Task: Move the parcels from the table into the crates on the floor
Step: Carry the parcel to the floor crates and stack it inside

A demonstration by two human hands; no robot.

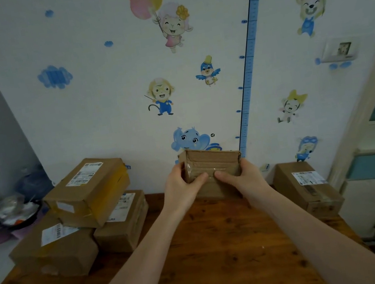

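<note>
Head view: stacked parcels (87,193) well left of the left hand (183,187), top one tilted; both hands curl round a small taped parcel (212,165) at the far side of the table (221,246), one on each end, thumbs on its near face; another parcel (307,187) lies right of the right hand (239,179). Likely risk: slick tape, a slip on the way down; crates not in view; wall (103,105) close beyond the held parcel, room to draw back over bare wood.

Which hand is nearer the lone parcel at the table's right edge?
Right. The right hand grips the small box on the side toward the lone parcel; the left hand grips its opposite side, farther off.
</note>
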